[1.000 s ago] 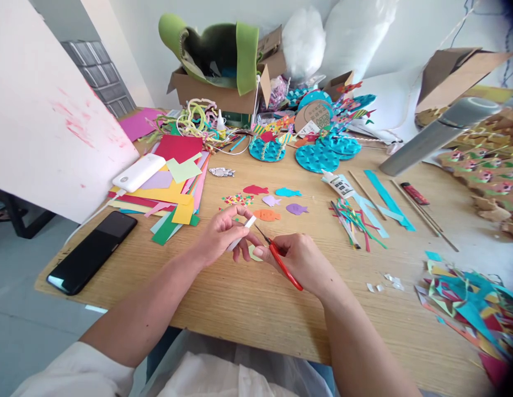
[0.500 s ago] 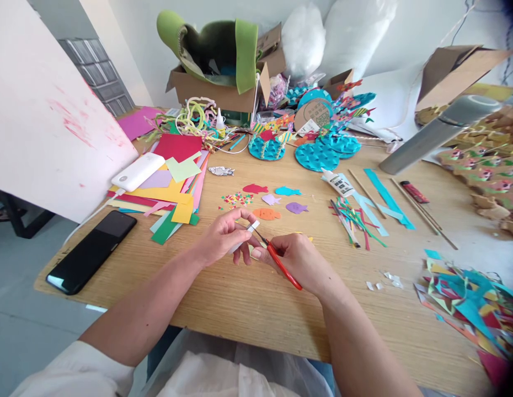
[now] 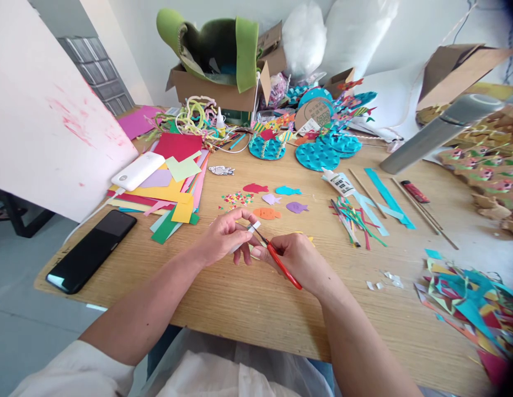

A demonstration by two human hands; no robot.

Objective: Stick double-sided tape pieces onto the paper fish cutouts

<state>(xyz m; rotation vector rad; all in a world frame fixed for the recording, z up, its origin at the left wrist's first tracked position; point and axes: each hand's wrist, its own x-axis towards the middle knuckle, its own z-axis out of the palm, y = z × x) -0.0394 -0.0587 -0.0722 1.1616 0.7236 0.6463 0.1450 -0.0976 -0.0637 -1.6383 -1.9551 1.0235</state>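
My left hand (image 3: 227,236) pinches a narrow white strip (image 3: 254,226), perhaps paper, between thumb and fingers. My right hand (image 3: 295,258) grips red-handled scissors (image 3: 283,267), their blades meeting the strip near its upper end. Just beyond my hands lie paper fish: a red one (image 3: 255,188), a blue one (image 3: 288,191), an orange one (image 3: 266,213) and a purple one (image 3: 297,207). A small heap of colourful paper bits (image 3: 238,199) lies left of them. Pale green and yellow pieces are partly hidden beneath my hands.
Coloured paper sheets (image 3: 180,149), a white power bank (image 3: 137,172) and a black phone (image 3: 91,251) are on the left. At right are a glue tube (image 3: 338,182), thin strips (image 3: 356,218), wooden sticks (image 3: 426,215), a grey bottle (image 3: 438,135) and paper scraps (image 3: 467,298).
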